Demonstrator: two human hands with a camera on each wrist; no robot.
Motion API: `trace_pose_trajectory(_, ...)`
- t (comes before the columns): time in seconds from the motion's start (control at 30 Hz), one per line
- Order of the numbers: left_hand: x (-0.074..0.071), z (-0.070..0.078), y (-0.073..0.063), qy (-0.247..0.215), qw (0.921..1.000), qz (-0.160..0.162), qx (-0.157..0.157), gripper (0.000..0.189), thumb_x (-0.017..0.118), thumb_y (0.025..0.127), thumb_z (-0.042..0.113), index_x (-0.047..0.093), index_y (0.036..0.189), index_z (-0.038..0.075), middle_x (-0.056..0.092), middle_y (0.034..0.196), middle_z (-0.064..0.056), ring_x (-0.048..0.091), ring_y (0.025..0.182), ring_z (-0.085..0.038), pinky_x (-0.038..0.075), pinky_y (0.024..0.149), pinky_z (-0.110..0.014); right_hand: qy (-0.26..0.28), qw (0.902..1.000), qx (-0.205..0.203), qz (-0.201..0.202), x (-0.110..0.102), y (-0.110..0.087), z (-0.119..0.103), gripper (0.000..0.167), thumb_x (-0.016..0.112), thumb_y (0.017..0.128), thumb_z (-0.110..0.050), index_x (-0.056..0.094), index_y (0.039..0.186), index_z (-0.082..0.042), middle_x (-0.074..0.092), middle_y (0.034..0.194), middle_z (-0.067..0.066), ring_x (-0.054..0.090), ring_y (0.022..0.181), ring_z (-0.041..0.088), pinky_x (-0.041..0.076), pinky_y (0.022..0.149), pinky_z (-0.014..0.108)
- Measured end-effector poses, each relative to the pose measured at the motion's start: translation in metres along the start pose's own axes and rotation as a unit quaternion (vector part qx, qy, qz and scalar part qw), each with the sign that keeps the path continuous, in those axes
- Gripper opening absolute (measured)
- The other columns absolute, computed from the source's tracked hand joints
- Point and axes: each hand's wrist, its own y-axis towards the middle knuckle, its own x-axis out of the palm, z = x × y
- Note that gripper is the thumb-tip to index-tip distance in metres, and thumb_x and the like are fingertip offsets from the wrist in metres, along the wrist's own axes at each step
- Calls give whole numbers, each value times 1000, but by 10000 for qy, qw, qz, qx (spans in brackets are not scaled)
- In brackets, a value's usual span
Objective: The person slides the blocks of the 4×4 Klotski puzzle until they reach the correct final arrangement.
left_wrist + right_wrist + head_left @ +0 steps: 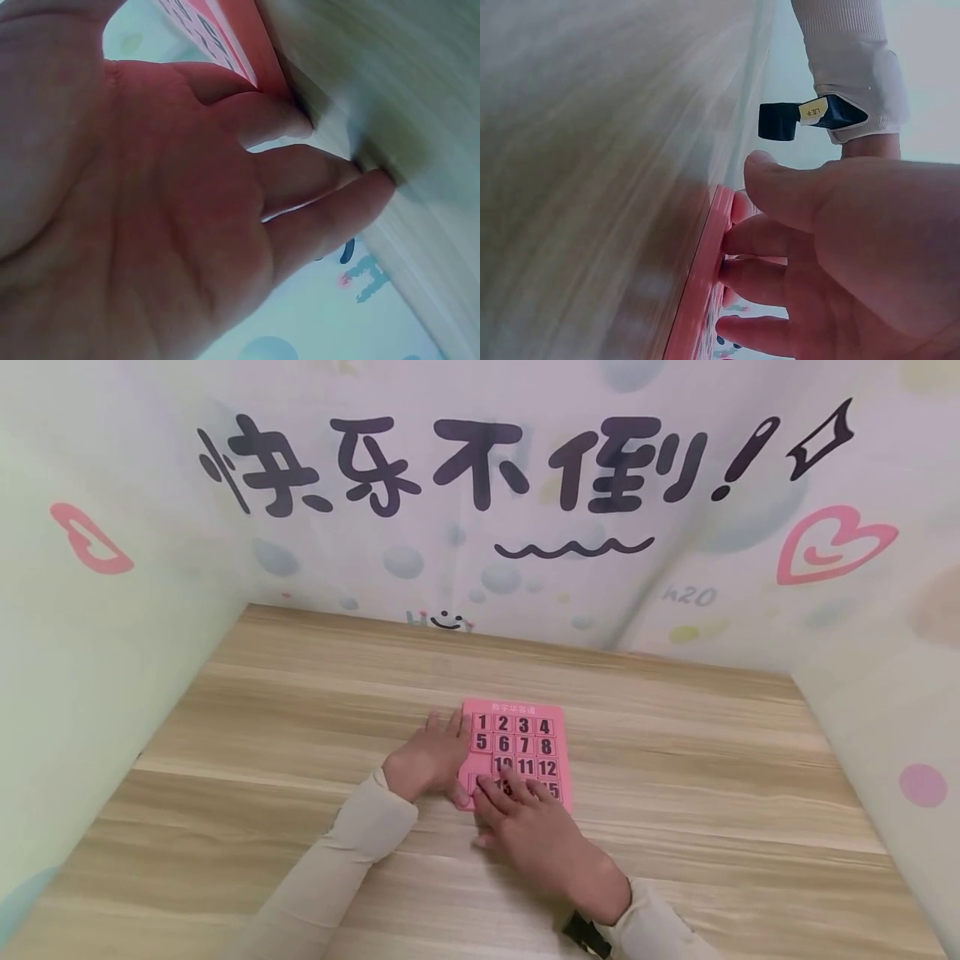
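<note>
A pink sliding number puzzle (566, 760) lies flat on the wooden table. Its upper two rows read 1 to 8; the third shows a gap at the left, then 10, 11 and 12. My left hand (431, 756) rests along the puzzle's left edge, thumb at the lower left corner. In the left wrist view its fingers (322, 229) are fairly straight, some touching the table. From the near side my right hand (536, 839) reaches over the bottom row, fingertips on the tiles. Those fingers partly cover the bottom tiles; 13 and 15 show between them.
Wood-grain table (712, 760) surrounds the puzzle. A pale printed backdrop (465, 568) with dark lettering stands along the back edge and both sides. A black strapped device (780, 120) is on the left wrist, and another black strap (585, 935) on the right.
</note>
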Motion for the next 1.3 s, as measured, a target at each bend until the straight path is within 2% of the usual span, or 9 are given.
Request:
trace_pose_trajectory(0.4, -1, 1, -3, -31, 10000, -51, 13, 114, 84, 72, 38, 19, 155, -6, 15, 162, -25, 16, 146, -52, 23, 120, -50, 12, 10000, 40, 77, 5, 7, 3, 58, 45, 102, -49, 49, 148, -14, 42, 155, 4, 37, 144, 34, 39, 111, 53)
trace_pose_trajectory(0.73, 0, -1, -2, -74, 10000, 54, 33, 113, 83, 72, 37, 20, 155, -6, 16, 162, -24, 17, 146, -51, 24, 120, -51, 114, 9997, 125, 150, 6, 12, 7, 57, 46, 102, -47, 48, 148, -14, 42, 156, 5, 36, 144, 35, 38, 112, 55)
trace_pose_trajectory(0.93, -1, 1, -3, -110, 9999, 3, -65, 114, 84, 71, 37, 19, 156, -4, 17, 163, -23, 16, 147, -50, 27, 119, -51, 97, 9998, 86, 162, 5, 15, 8, 56, 47, 102, -46, 49, 148, -13, 43, 154, 6, 38, 143, 35, 38, 112, 54)
trace_pose_trajectory(1.3, -2, 2, -3, -116, 9998, -111, -129, 112, 83, 73, 35, 18, 156, -3, 16, 164, -21, 14, 148, -49, 24, 120, -51, 88, 9998, 174, 72, 4, 19, 10, 57, 48, 101, -47, 50, 147, -14, 45, 153, 4, 38, 144, 34, 38, 112, 54)
